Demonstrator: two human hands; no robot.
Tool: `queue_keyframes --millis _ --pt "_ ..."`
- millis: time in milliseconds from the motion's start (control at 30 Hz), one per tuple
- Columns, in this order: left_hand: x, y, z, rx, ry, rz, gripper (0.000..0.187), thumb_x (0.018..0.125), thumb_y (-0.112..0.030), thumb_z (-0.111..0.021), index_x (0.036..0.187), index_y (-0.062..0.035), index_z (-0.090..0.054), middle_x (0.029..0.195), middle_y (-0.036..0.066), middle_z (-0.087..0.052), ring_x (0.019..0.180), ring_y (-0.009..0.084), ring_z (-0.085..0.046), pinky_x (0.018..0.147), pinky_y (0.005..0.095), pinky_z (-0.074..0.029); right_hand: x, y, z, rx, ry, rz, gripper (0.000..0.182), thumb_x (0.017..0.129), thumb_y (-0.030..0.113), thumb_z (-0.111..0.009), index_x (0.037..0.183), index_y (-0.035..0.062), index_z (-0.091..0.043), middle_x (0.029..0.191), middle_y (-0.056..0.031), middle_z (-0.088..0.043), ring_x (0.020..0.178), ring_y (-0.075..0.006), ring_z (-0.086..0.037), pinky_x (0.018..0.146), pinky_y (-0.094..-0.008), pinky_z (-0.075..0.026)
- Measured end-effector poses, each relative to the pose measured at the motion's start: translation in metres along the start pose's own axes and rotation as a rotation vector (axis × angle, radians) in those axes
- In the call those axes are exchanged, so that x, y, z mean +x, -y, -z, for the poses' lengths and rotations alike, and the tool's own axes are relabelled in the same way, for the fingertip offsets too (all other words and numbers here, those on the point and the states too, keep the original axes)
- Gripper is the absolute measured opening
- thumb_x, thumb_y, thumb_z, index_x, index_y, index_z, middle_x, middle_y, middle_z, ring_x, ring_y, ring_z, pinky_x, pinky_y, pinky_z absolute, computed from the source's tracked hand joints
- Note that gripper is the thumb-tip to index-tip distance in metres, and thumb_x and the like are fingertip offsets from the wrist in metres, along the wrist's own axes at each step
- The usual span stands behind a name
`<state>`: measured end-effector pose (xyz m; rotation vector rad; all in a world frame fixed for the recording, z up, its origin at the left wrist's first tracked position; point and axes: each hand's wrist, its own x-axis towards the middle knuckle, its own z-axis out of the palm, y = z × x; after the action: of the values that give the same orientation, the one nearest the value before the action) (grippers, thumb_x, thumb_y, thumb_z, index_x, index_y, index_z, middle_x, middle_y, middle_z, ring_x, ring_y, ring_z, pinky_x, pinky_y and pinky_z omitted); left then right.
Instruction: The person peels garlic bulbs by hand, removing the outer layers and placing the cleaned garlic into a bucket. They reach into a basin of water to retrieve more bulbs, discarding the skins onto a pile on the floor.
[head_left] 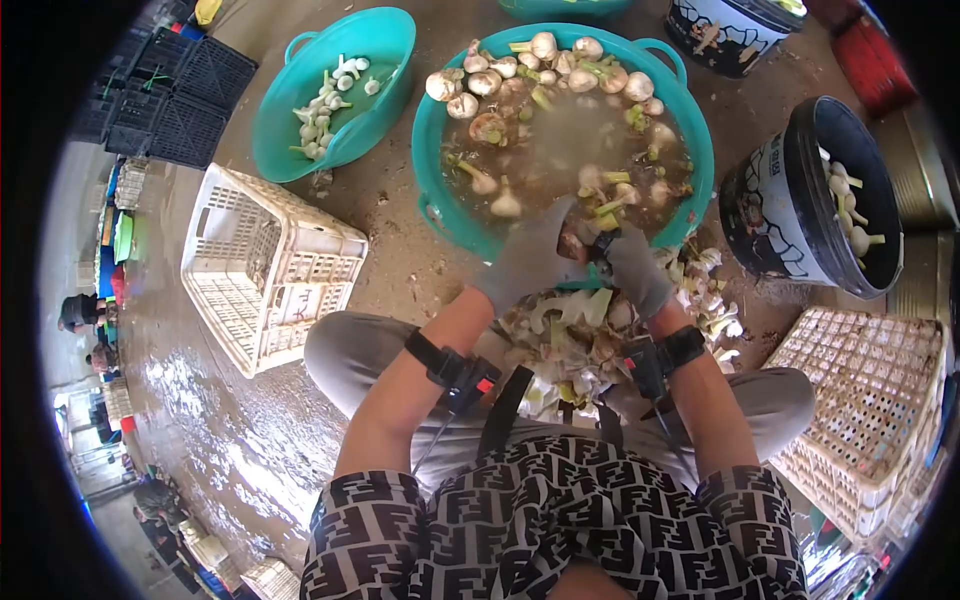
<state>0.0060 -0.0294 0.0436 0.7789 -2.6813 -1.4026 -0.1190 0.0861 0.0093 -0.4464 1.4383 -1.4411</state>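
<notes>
My left hand [530, 255], in a grey glove, is closed around a brownish garlic bulb [572, 247] at the near rim of a large green tub [425, 150]. Close beside it, my gloved right hand [637, 268] grips a small dark tool [604, 241], whose working end I cannot make out. Murky water fills the tub, with several garlic bulbs [507, 202] floating in it and others crowded along its far side. Below my hands lies a heap of garlic peelings [570, 345] between my legs.
Left of the tub, a tilted green basin [270, 120] holds peeled white garlic. A white crate [300, 290] lies on its side nearby. To the right stand a black bucket [770, 210] with garlic and another crate [860, 390]. Black crates [200, 90] are stacked at far left.
</notes>
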Motion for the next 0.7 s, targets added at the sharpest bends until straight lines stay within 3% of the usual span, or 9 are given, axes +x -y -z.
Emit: queue_keyframes --millis 100,167,267,300,400,467,533,600,700 --pt "-0.014 0.003 -0.016 -0.136 -0.082 -0.099 0.086 0.059 -0.035 -0.079 0.126 -0.0006 -0.038 0.116 0.021 -0.052 0.105 0.0324 -0.053 0.089 0.0366 -0.042 -0.029 -0.001 -0.005 0.155 -0.097 -0.034 0.022 0.082 0.022 -0.063 0.088 0.0012 -0.061 0.065 -0.0004 -0.057 0.051 -0.0071 -0.049 0.046 -0.0210 -0.039" --pt "-0.022 0.000 -0.027 -0.250 -0.105 -0.118 0.083 0.060 -0.036 -0.079 0.125 -0.0011 -0.040 0.114 0.020 -0.053 0.104 0.0315 -0.053 0.087 0.0368 -0.042 -0.033 -0.018 0.012 0.085 -0.043 -0.045 0.018 0.083 0.019 -0.061 0.088 0.0011 -0.061 0.066 -0.0017 -0.059 0.051 -0.0078 -0.051 0.045 -0.0214 -0.040" --pt "-0.023 0.023 -0.053 -0.074 -0.234 -0.269 0.074 0.065 -0.031 -0.077 0.125 -0.0057 -0.041 0.113 0.014 -0.053 0.102 0.0240 -0.054 0.087 0.0323 -0.043 -0.044 -0.022 0.015 -0.008 -0.025 0.014 0.017 0.085 0.018 -0.059 0.088 0.0010 -0.060 0.066 -0.0021 -0.059 0.051 -0.0081 -0.052 0.043 -0.0209 -0.041" --pt "-0.024 0.025 -0.056 -0.147 -0.217 -0.219 0.071 0.067 -0.031 -0.076 0.123 -0.0052 -0.042 0.111 0.014 -0.053 0.099 0.0233 -0.055 0.084 0.0315 -0.045 -0.048 -0.022 0.013 -0.039 -0.029 0.044 0.017 0.085 0.018 -0.058 0.088 0.0010 -0.060 0.066 -0.0020 -0.059 0.051 -0.0081 -0.052 0.042 -0.0206 -0.041" --pt "-0.027 0.027 -0.062 -0.338 -0.185 -0.103 0.061 0.072 -0.031 -0.073 0.119 -0.0045 -0.045 0.105 0.011 -0.055 0.092 0.0211 -0.057 0.077 0.0297 -0.048 -0.041 -0.046 0.023 -0.357 0.093 0.409 0.015 0.086 0.015 -0.056 0.089 0.0015 -0.060 0.065 -0.0018 -0.058 0.051 -0.0075 -0.051 0.040 -0.0197 -0.038" --pt "-0.026 0.031 -0.065 -0.432 -0.186 -0.074 0.053 0.076 -0.034 -0.069 0.115 -0.0052 -0.048 0.100 0.009 -0.057 0.088 0.0195 -0.058 0.073 0.0292 -0.049 -0.044 -0.042 0.021 -0.364 0.082 0.470 0.013 0.082 0.013 -0.058 0.087 0.0008 -0.060 0.066 -0.0038 -0.059 0.050 -0.0081 -0.052 0.042 -0.0211 -0.040" --pt "-0.019 0.043 -0.065 -0.871 -0.030 0.177 0.046 0.080 -0.039 -0.063 0.110 -0.0064 -0.051 0.096 0.008 -0.059 0.084 0.0192 -0.059 0.071 0.0306 -0.051 -0.052 -0.031 0.014 -0.208 0.071 0.322 0.012 0.079 0.011 -0.060 0.085 0.0001 -0.060 0.067 -0.0053 -0.060 0.052 -0.0094 -0.053 0.045 -0.0230 -0.043" --pt "-0.014 0.036 -0.059 -1.270 0.092 0.308 0.043 0.083 -0.044 -0.057 0.105 -0.0075 -0.053 0.092 0.008 -0.060 0.081 0.0191 -0.060 0.069 0.0320 -0.052 -0.056 -0.020 0.009 0.106 0.059 -0.037 0.012 0.076 0.010 -0.061 0.083 -0.0004 -0.060 0.070 -0.0062 -0.062 0.057 -0.0115 -0.056 0.051 -0.0256 -0.047" --pt "-0.020 0.001 -0.044 -1.702 0.175 0.415 0.046 0.086 -0.051 -0.047 0.098 -0.0066 -0.055 0.090 0.008 -0.062 0.076 0.0200 -0.061 0.068 0.0354 -0.054 -0.041 -0.049 0.017 -0.732 -0.154 0.522 0.014 0.075 0.010 -0.064 0.085 0.0006 -0.061 0.076 -0.0063 -0.064 0.067 -0.0149 -0.060 0.062 -0.0294 -0.049"
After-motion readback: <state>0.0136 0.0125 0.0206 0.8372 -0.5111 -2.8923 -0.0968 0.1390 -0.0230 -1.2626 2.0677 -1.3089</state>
